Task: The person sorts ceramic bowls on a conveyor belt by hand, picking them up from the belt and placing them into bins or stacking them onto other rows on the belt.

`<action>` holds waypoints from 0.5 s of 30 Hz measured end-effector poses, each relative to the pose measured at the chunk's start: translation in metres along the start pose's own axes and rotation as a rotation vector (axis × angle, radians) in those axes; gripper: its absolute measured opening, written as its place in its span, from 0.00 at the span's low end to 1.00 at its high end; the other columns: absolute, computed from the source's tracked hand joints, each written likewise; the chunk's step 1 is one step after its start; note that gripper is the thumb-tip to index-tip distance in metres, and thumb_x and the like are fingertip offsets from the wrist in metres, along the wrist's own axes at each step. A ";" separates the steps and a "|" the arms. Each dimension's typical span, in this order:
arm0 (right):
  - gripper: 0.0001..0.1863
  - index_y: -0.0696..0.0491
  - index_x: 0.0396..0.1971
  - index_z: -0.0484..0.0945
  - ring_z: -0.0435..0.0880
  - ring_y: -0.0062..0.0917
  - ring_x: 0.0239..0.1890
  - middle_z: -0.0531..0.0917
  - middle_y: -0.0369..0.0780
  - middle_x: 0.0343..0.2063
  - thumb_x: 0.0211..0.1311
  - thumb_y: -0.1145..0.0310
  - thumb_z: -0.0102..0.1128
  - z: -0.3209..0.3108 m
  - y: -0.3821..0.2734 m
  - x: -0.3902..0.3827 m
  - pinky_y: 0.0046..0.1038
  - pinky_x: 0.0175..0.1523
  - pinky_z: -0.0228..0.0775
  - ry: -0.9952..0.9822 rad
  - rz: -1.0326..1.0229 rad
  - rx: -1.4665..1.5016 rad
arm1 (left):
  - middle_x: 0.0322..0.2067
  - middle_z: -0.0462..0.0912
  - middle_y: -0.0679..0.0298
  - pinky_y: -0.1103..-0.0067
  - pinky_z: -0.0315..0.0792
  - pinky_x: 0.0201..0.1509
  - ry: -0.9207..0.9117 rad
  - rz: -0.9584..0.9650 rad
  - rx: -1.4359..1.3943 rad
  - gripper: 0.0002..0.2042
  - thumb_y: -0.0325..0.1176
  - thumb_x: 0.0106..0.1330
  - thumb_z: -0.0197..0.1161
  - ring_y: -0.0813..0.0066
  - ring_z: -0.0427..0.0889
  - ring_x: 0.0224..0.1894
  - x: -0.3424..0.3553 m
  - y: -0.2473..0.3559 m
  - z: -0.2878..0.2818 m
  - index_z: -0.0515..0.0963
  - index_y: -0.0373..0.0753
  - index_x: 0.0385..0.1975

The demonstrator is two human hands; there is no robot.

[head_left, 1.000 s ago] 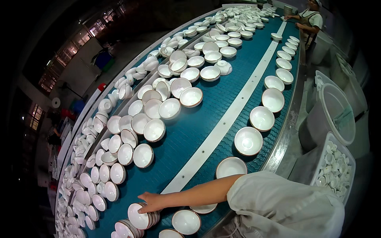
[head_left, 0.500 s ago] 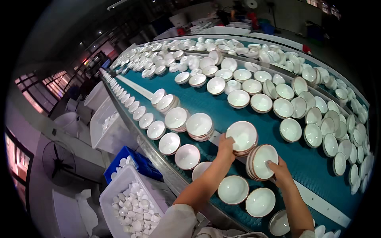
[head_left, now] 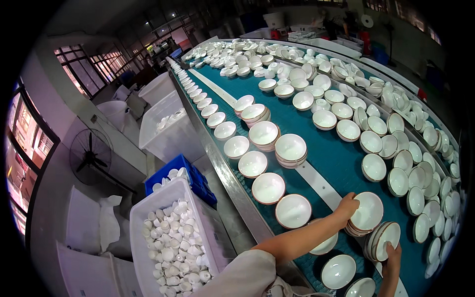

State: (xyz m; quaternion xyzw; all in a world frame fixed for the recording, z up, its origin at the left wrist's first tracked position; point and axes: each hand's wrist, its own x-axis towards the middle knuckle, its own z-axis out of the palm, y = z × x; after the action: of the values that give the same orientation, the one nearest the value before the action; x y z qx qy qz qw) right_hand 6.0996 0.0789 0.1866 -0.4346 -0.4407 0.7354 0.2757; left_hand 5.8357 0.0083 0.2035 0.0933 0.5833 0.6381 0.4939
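Note:
My left hand (head_left: 350,204) grips the near side of a stack of white bowls (head_left: 366,211) with brown rims, resting over the white centre strip of the teal belt. Just to its right, my right hand (head_left: 391,255) is closed on a second, tilted stack (head_left: 387,240), its thumb on the top bowl's face. More upright stacks (head_left: 290,147) stand farther along the strip (head_left: 320,184). Single bowls (head_left: 268,187) lie in a row on the near lane, and many others (head_left: 373,166) lie jumbled or tilted on the far lanes.
A steel rail (head_left: 219,167) edges the belt (head_left: 297,133). At left stand a white bin of small ceramic pieces (head_left: 222,230), a blue crate (head_left: 208,195), further white tubs (head_left: 166,133) and a black fan (head_left: 90,157) beside a wall with windows.
A second ago only one arm showed, reaching to a stack. The view then swung round, showing both hands on stacks; since half a second ago it has turned further left, hands still gripping.

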 end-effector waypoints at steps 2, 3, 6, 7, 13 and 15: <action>0.30 0.60 0.59 0.60 0.78 0.33 0.48 0.75 0.46 0.49 0.56 0.69 0.56 -0.012 0.004 0.002 0.32 0.51 0.72 -0.037 -0.022 0.008 | 0.44 0.75 0.53 0.73 0.68 0.51 -0.067 0.006 -0.003 0.24 0.27 0.51 0.47 0.61 0.74 0.47 0.003 -0.017 0.008 0.69 0.33 0.52; 0.30 0.59 0.59 0.60 0.78 0.34 0.47 0.75 0.45 0.48 0.56 0.69 0.56 -0.017 0.005 0.000 0.33 0.50 0.73 -0.048 -0.028 0.012 | 0.44 0.75 0.53 0.73 0.68 0.51 -0.058 -0.002 -0.011 0.24 0.27 0.51 0.47 0.62 0.74 0.47 -0.003 -0.017 0.012 0.69 0.33 0.52; 0.31 0.59 0.59 0.60 0.78 0.33 0.48 0.75 0.45 0.49 0.55 0.68 0.56 -0.029 0.006 -0.004 0.32 0.51 0.72 -0.064 -0.041 0.046 | 0.45 0.75 0.55 0.74 0.68 0.51 -0.051 -0.044 -0.035 0.24 0.26 0.51 0.47 0.63 0.74 0.48 -0.022 -0.017 0.025 0.69 0.34 0.52; 0.31 0.60 0.60 0.60 0.77 0.32 0.48 0.74 0.46 0.49 0.55 0.68 0.56 -0.033 0.006 -0.006 0.31 0.52 0.71 -0.067 -0.042 0.054 | 0.46 0.75 0.55 0.73 0.69 0.51 -0.070 -0.031 -0.029 0.25 0.26 0.51 0.47 0.63 0.75 0.48 -0.023 -0.020 0.027 0.67 0.34 0.54; 0.30 0.60 0.59 0.61 0.78 0.31 0.47 0.75 0.45 0.48 0.56 0.68 0.55 -0.066 0.003 -0.013 0.31 0.51 0.71 -0.075 -0.057 -0.005 | 0.47 0.74 0.55 0.72 0.70 0.51 -0.078 -0.024 -0.030 0.26 0.26 0.52 0.49 0.62 0.75 0.48 -0.025 -0.045 0.052 0.65 0.35 0.56; 0.29 0.60 0.59 0.61 0.78 0.31 0.46 0.75 0.45 0.48 0.56 0.68 0.54 -0.077 0.002 -0.016 0.31 0.51 0.71 -0.077 -0.045 -0.013 | 0.47 0.74 0.55 0.73 0.70 0.51 -0.075 -0.021 -0.035 0.25 0.26 0.52 0.49 0.63 0.75 0.47 -0.028 -0.051 0.062 0.66 0.35 0.55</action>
State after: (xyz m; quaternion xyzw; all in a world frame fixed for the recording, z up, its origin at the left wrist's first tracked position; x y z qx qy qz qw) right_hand 6.1750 0.0971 0.1736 -0.3977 -0.4654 0.7425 0.2720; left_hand 5.9198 0.0195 0.1922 0.1025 0.5541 0.6388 0.5238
